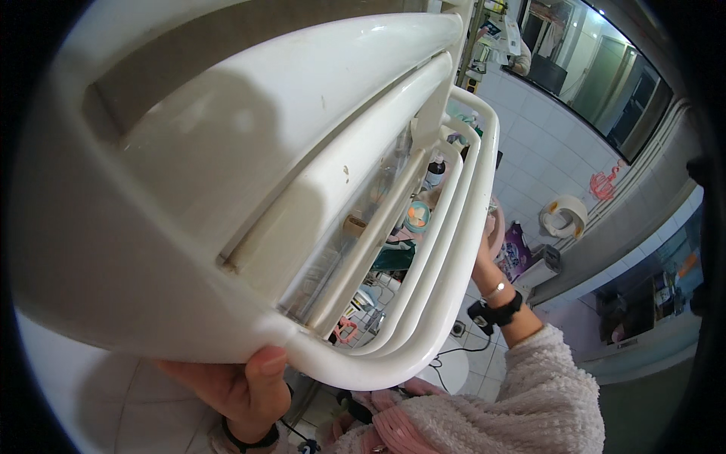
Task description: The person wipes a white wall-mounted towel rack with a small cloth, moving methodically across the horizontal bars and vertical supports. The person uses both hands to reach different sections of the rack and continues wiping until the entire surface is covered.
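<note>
A large white plastic bathroom rack fills most of the view, tilted and close to me. It has curved panels, a clear plastic strip and several rounded rails at its right side. Brown stains mark its surface. My left hand grips its lower edge, the thumb on the front and the fingers partly hidden behind. My right hand is mostly hidden behind the outer rail, beside a pink basin; what it touches cannot be told. Through the gaps appear a dark pump bottle and a round blue container with orange and white pieces.
A dark-framed mirror or window spans the tiled wall. Below it hang a pink coiled item and a white ring-shaped seat. A purple package and a white bin stand near the wall. A black cable trails from my right wrist.
</note>
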The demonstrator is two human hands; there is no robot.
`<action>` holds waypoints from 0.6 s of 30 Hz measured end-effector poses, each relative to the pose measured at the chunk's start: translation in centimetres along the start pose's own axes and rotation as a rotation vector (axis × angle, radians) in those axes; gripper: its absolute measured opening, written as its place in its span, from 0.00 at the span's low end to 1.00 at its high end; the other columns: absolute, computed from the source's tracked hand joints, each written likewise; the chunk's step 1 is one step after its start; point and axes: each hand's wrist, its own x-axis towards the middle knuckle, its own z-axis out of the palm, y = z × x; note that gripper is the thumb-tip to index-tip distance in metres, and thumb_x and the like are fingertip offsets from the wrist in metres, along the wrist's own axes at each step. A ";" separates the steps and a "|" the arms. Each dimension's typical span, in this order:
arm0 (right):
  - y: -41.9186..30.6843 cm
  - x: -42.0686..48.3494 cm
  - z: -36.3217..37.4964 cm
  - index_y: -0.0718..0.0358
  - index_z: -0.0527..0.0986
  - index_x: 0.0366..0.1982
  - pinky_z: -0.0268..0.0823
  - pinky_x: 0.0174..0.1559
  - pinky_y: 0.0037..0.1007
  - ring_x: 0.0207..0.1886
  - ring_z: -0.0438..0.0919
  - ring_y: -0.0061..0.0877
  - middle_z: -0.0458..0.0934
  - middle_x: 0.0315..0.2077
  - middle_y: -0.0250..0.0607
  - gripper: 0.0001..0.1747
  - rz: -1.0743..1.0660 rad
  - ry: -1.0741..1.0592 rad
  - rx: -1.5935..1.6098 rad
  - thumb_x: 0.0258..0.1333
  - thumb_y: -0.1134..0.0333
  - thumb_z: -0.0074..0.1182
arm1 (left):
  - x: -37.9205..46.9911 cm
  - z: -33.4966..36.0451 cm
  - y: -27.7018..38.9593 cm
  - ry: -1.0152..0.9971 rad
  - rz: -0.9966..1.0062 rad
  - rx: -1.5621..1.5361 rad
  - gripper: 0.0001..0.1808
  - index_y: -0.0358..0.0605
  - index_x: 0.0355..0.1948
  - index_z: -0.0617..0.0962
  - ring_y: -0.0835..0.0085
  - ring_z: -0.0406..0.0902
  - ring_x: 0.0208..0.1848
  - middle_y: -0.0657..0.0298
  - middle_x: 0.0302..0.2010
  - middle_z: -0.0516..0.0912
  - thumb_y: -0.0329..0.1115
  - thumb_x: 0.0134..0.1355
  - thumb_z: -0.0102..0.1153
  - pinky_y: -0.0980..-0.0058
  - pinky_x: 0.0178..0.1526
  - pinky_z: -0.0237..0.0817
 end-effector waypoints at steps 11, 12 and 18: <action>1.9 8.9 4.8 0.67 0.73 0.54 0.71 0.51 0.30 0.48 0.81 0.34 0.81 0.47 0.47 0.17 -1.325 0.119 -0.802 0.63 0.77 0.51 | -0.5 -0.4 -0.9 0.060 0.051 0.141 0.53 0.45 0.75 0.39 0.56 0.57 0.70 0.47 0.72 0.48 0.57 0.63 0.53 0.57 0.66 0.56; 1.8 9.6 5.2 0.67 0.73 0.54 0.70 0.53 0.30 0.49 0.81 0.36 0.81 0.48 0.48 0.18 -1.290 0.015 -0.738 0.63 0.78 0.50 | -0.6 -0.5 -1.1 0.080 0.071 0.162 0.53 0.45 0.75 0.39 0.55 0.57 0.70 0.47 0.72 0.48 0.57 0.63 0.53 0.57 0.65 0.56; 1.3 10.1 4.7 0.67 0.72 0.55 0.68 0.60 0.36 0.55 0.78 0.41 0.77 0.53 0.52 0.23 -1.165 -0.095 -0.945 0.57 0.83 0.48 | -0.5 -0.4 -2.0 0.155 0.142 0.225 0.52 0.45 0.75 0.39 0.54 0.57 0.70 0.47 0.72 0.48 0.58 0.63 0.52 0.56 0.64 0.58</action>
